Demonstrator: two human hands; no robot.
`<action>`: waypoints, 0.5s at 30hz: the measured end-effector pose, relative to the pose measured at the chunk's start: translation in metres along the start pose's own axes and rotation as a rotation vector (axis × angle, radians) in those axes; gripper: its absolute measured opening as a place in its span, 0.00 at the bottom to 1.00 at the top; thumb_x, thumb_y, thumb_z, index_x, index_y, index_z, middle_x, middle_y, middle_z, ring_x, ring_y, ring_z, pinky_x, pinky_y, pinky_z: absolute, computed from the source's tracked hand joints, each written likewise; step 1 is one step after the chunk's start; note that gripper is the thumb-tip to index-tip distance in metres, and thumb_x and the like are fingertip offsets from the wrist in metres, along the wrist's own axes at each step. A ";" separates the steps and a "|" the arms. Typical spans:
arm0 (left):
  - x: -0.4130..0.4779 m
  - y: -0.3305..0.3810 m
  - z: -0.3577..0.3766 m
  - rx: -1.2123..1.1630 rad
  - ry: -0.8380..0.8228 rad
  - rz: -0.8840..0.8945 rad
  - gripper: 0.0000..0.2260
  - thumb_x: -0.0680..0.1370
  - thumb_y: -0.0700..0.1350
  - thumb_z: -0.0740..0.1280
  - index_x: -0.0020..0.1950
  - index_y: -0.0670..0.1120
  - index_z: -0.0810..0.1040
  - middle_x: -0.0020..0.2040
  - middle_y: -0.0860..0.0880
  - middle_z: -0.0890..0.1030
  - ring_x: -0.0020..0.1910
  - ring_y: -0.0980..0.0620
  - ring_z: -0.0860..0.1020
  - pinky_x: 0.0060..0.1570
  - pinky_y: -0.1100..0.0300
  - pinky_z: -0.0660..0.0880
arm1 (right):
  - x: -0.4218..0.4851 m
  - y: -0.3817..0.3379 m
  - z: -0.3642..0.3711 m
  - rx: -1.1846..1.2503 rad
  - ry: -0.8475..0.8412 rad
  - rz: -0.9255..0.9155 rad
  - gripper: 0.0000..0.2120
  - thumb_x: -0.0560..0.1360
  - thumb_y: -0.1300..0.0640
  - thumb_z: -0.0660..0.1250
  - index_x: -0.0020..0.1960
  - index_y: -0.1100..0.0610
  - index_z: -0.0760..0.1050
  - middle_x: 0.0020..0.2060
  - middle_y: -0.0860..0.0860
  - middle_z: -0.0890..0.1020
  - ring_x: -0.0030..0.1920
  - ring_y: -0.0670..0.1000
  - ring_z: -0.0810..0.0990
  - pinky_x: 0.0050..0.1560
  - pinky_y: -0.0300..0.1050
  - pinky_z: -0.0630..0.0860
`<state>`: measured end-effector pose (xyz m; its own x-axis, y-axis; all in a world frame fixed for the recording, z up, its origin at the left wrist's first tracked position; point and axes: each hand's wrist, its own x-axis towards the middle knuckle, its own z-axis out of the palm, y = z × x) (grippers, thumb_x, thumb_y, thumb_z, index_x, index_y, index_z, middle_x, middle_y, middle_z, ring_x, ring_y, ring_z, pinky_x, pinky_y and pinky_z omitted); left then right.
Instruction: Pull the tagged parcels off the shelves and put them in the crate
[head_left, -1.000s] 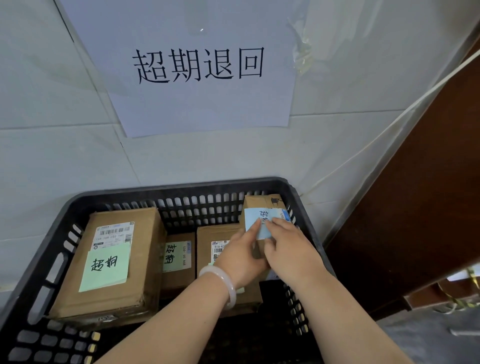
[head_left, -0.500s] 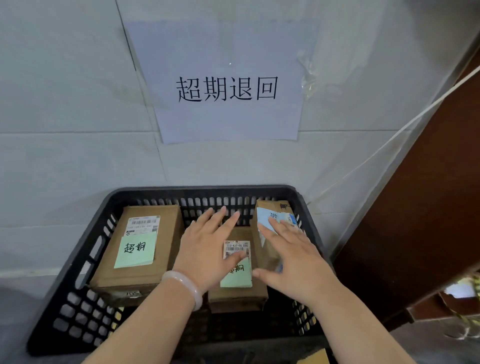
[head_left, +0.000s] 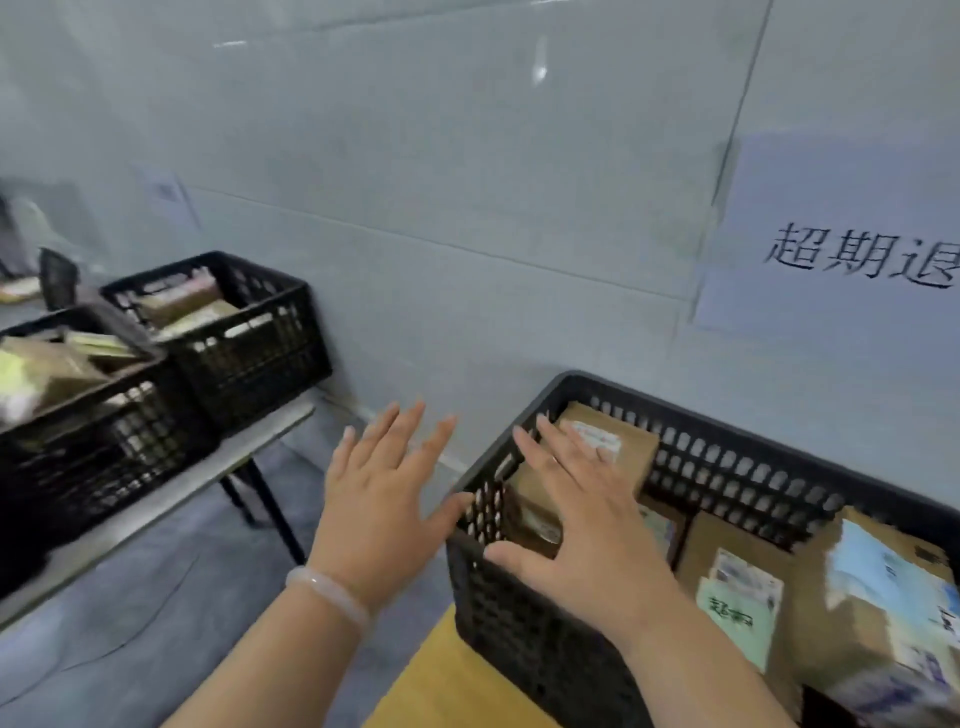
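Observation:
A black plastic crate (head_left: 540, 639) stands at the lower right on a yellow surface and holds several cardboard parcels. One parcel (head_left: 737, 587) carries a green tag, another at the right (head_left: 883, 597) a blue tag, and a larger one (head_left: 623, 447) lies at the crate's far left. My left hand (head_left: 379, 509) hovers outside the crate's left wall, fingers spread, holding nothing, a pale bracelet on its wrist. My right hand (head_left: 587, 525) is spread flat over the crate's left end, also holding nothing.
Two more black crates (head_left: 249, 343) (head_left: 78, 447) filled with parcels sit on a low grey table (head_left: 171, 488) at the left. A tiled wall runs behind, with a paper sign (head_left: 841, 249) at the right. Grey floor lies between table and crate.
The view has swung left, so the crate now sits at the lower right. Both hands let go of the blue-tagged parcel, lifted and moved left; the left hand is now outside the crate.

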<state>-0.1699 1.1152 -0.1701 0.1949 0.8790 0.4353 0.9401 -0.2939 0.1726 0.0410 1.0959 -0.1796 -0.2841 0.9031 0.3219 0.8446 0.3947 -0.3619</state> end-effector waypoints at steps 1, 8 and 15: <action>-0.008 -0.017 -0.012 0.001 0.032 -0.041 0.31 0.72 0.63 0.66 0.74 0.54 0.70 0.75 0.47 0.68 0.74 0.44 0.65 0.71 0.38 0.61 | 0.010 -0.019 0.007 0.013 -0.015 -0.056 0.42 0.67 0.23 0.53 0.73 0.31 0.34 0.76 0.35 0.38 0.73 0.37 0.32 0.74 0.44 0.34; -0.091 -0.146 -0.110 0.118 0.208 -0.272 0.30 0.74 0.61 0.69 0.74 0.55 0.68 0.76 0.49 0.66 0.76 0.46 0.63 0.73 0.40 0.58 | 0.062 -0.181 0.065 0.092 -0.071 -0.397 0.42 0.69 0.24 0.54 0.74 0.33 0.36 0.76 0.36 0.38 0.75 0.39 0.33 0.76 0.48 0.36; -0.203 -0.270 -0.202 0.250 0.297 -0.523 0.31 0.75 0.63 0.67 0.76 0.58 0.63 0.78 0.52 0.62 0.78 0.50 0.57 0.75 0.41 0.55 | 0.084 -0.370 0.137 0.179 -0.126 -0.697 0.42 0.69 0.23 0.52 0.74 0.32 0.35 0.76 0.36 0.40 0.75 0.39 0.34 0.76 0.50 0.38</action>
<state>-0.5196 0.9403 -0.1262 -0.3582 0.7304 0.5816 0.9336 0.2722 0.2330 -0.3573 1.0495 -0.1387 -0.7880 0.4403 0.4304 0.3641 0.8969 -0.2510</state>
